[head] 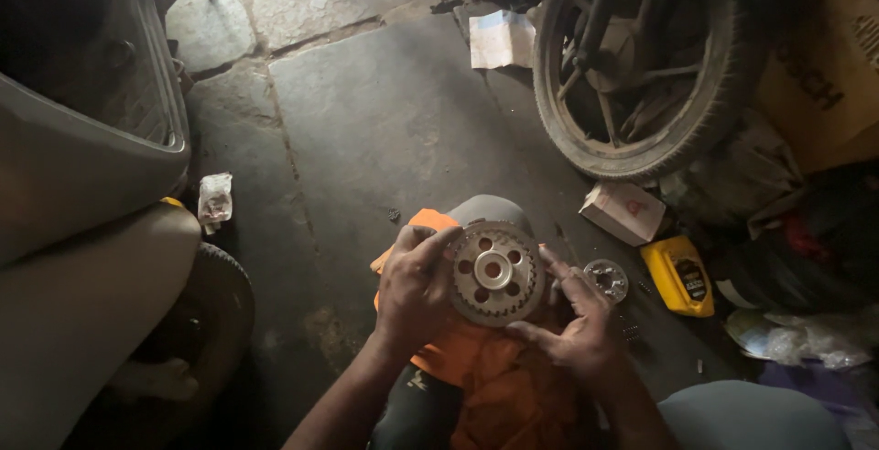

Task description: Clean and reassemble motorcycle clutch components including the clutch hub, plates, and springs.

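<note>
A round metal clutch hub [495, 272] with teeth around its rim and several holes sits between both hands, above an orange cloth [494, 372] draped over my knee. My left hand [412, 290] grips its left edge, thumb over the top rim. Fingertips of my right hand [572, 317] hold the right and lower edge. A smaller round metal plate [607, 279] lies on the floor just right of my right hand.
A motorcycle wheel [641, 75] stands at the upper right. A small white carton [623, 212] and a yellow oil bottle [679, 276] lie near it. A scooter body [82, 139] and tyre [215, 308] fill the left. A crumpled packet [215, 201] rests on the stone floor.
</note>
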